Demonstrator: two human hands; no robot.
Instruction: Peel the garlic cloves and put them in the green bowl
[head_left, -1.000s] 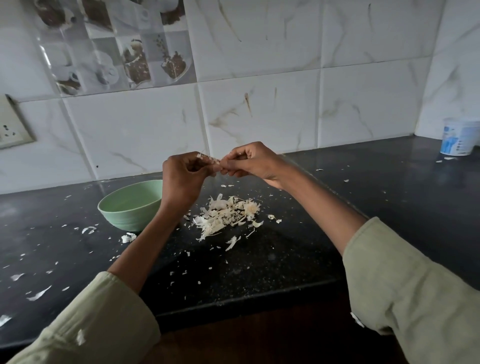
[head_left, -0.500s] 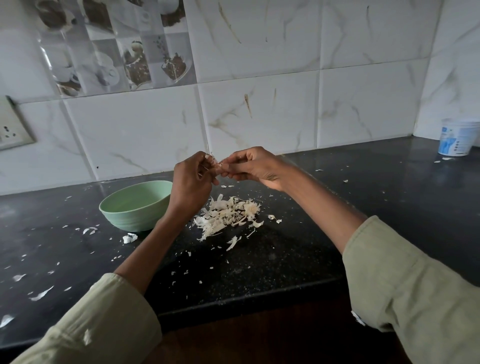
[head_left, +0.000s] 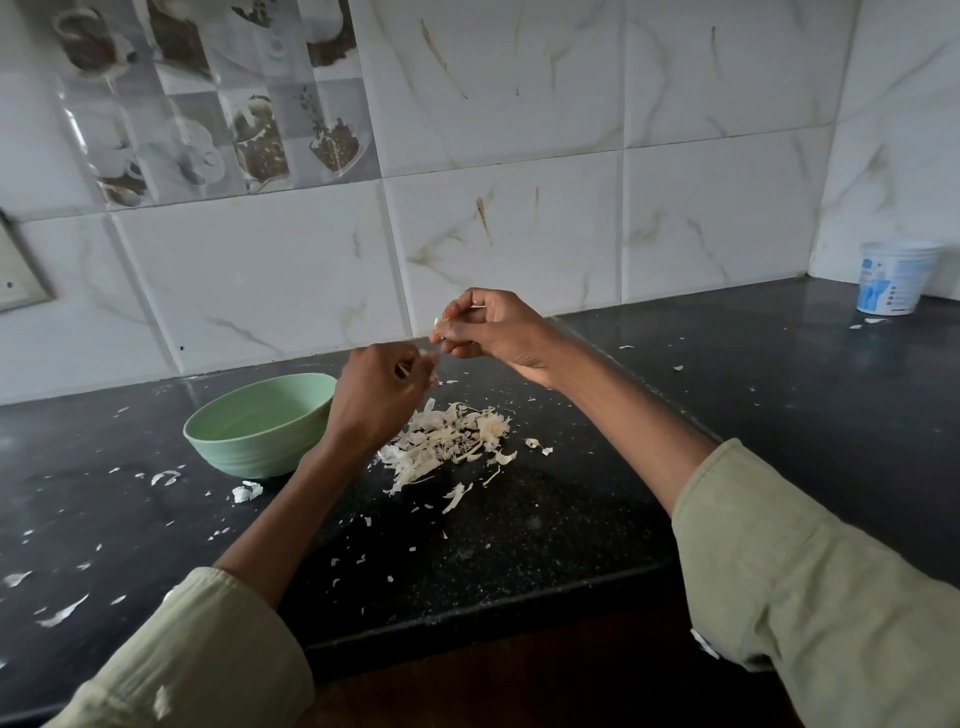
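Observation:
My right hand (head_left: 491, 330) pinches a small garlic clove (head_left: 438, 326) at its fingertips, above the black counter. Lower and to the left, my left hand (head_left: 376, 392) is curled with a thin strip of peel (head_left: 431, 358) pinched at its fingertips. The two hands are a little apart. The green bowl (head_left: 249, 431) stands on the counter just left of my left wrist; its inside looks bare from here. A heap of garlic skins (head_left: 447, 441) lies under the hands.
Loose skin flakes (head_left: 166, 477) are scattered over the black counter (head_left: 519, 540), mostly on its left. A white and blue tub (head_left: 896, 278) stands in the far right corner. Tiled wall runs behind. The counter's front edge is near my sleeves.
My hands have come apart: the left one dropped down and left with a strip of peel, the right one stayed up holding the clove.

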